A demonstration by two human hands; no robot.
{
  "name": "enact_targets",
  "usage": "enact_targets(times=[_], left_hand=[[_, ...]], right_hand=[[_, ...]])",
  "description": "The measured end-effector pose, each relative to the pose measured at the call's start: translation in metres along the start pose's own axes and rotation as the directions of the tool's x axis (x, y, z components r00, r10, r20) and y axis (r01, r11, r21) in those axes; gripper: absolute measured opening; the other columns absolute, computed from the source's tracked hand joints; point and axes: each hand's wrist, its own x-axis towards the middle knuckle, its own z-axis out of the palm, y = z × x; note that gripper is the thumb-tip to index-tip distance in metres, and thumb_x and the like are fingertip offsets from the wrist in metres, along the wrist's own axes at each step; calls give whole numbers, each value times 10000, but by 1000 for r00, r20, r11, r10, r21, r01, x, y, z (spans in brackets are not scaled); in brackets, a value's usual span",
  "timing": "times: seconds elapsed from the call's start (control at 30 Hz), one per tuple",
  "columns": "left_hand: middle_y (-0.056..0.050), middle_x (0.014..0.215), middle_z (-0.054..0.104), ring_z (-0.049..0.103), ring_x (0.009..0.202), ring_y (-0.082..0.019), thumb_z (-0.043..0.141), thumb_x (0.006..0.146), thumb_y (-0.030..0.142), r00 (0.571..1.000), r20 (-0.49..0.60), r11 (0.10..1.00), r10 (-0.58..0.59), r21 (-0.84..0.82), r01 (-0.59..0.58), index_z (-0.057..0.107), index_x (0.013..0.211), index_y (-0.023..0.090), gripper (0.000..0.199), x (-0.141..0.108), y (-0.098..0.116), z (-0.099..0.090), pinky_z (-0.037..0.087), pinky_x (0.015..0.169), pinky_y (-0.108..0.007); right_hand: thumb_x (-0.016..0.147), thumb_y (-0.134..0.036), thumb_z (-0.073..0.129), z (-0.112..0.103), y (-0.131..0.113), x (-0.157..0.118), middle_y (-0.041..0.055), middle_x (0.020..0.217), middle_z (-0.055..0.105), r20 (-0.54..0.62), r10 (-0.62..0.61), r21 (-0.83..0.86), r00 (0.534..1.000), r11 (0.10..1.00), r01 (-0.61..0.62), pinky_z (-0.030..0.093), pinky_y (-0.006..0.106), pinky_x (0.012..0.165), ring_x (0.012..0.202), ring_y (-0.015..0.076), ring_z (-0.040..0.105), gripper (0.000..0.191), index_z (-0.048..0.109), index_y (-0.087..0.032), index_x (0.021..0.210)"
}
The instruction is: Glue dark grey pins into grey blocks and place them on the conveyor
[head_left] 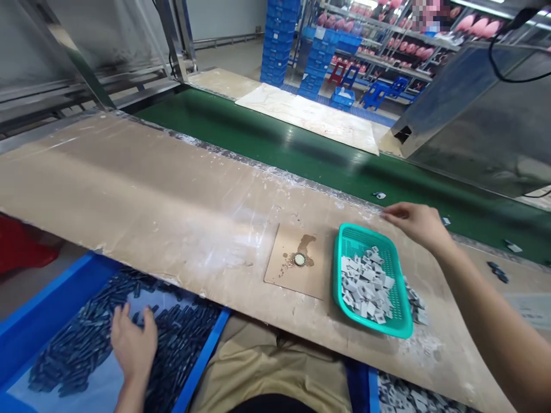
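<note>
My left hand [134, 338] is over a blue crate [210, 344] of small dark plastic pieces [181, 327], its fingers spread and nothing in them. My right hand [415, 223] reaches to the belt-side edge of the table, past a green plastic basket [407, 310]. Its fingers are stretched out, and no piece shows in them. Just beyond the fingertips, a small dark-and-white piece [379, 195] lies on the green conveyor belt [258, 132]. Small grey-white square pieces [368, 287] fill much of the basket. Left of it, a small round white-topped object [300, 259] sits on a stained brown board [279, 275].
More grey-white pieces [416, 304] lie beside the basket, and others [413, 396] are in a container below the table edge. Dark pieces [498, 272] rest on the table at right. A metal housing [477, 115] covers part of the belt. Blue crates [279, 40] stand stacked behind.
</note>
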Motion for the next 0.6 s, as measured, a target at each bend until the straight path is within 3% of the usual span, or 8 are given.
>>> enact_targets(times=[0.07,0.13,0.2,0.27,0.33,0.43,0.5,0.6], left_hand=[[-207,1471,374,227,1402,-380,451,811,347,992,128,998,19,65,-27,439,1321,60,585,-5,-20,10,208,1121,-560],[-272,1425,406,234,1389,-416,402,836,362,973,231,995,32,81,-52,471,1276,5,571,-14,-28,18,150,1109,-614],[-283,1380,456,295,1364,-409,338,860,344,954,298,992,34,107,-69,492,1258,12,541,-22,-29,22,110,1101,-631],[-253,1329,517,391,1308,-379,331,860,332,944,329,990,20,124,-64,496,1263,52,518,-26,-28,22,162,1100,-594],[-239,1225,585,472,1218,-377,372,841,356,942,334,990,-16,137,-32,520,1231,70,506,-27,-28,19,251,1070,-555],[-208,1034,649,523,1108,-403,459,794,378,943,318,989,-99,134,58,610,1075,116,413,-22,-26,13,312,1011,-556],[-176,928,664,540,1065,-414,520,763,366,941,300,986,-159,100,135,645,943,157,303,-16,-23,7,320,990,-570],[-130,824,661,570,1013,-393,620,720,357,930,272,965,-247,-12,260,641,813,184,197,-5,-13,-2,376,947,-539]], right_hand=[[655,-405,725,1,6,-25,77,746,718,147,-91,-8,985,996,93,456,324,590,680,244,654,209,711,-216,744],[660,-402,714,8,11,-45,79,850,727,268,-203,-33,942,975,219,483,330,599,703,246,664,257,727,-224,845],[701,-350,660,19,16,-57,83,936,721,318,-276,-75,907,946,314,501,337,643,770,256,677,229,726,-232,886],[714,-290,616,28,19,-60,79,927,720,302,-282,-107,911,939,326,504,333,648,769,254,681,154,720,-232,811],[715,-278,594,32,20,-60,77,850,716,274,-272,-119,922,942,313,499,329,607,697,242,673,121,699,-224,745],[712,-349,613,30,13,-60,74,763,703,206,-230,-35,951,970,242,507,355,603,651,243,657,169,684,-219,792],[701,-404,643,26,-1,-64,80,819,715,170,-182,166,969,974,154,527,377,672,740,258,672,247,669,-222,866],[689,-405,684,25,-33,-76,85,927,714,239,-135,453,961,891,13,530,360,731,877,262,661,258,654,-227,873]])
